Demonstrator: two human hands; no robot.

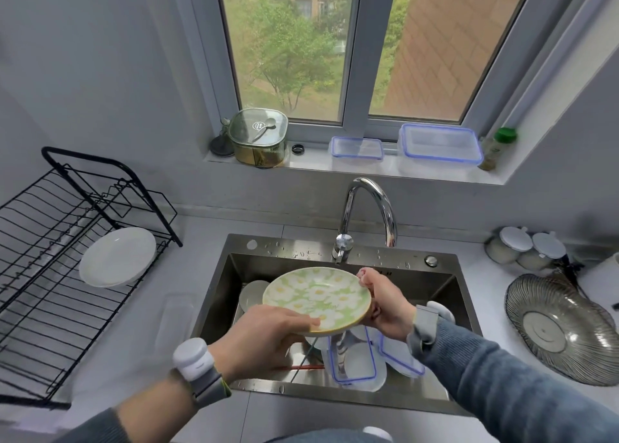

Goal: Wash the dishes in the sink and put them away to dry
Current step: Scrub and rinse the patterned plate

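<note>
A green plate with white flowers (318, 295) is held above the steel sink (231, 265), roughly level. My left hand (268, 332) grips its near left rim, thumb on top. My right hand (385, 303) grips the far right rim. Below the plate, in the sink, lie white dishes (251, 295), clear containers with blue rims (355, 362) and red chopsticks (301, 367). A black wire drying rack (50, 275) stands on the counter to the left with one white plate (117, 256) in it.
The chrome tap (368, 208) arches over the sink's back edge. A ribbed glass dish (562, 328) and lidded jars (526, 248) sit on the right counter. The window sill carries a green lidded container (258, 137), two clear boxes (438, 144) and a bottle.
</note>
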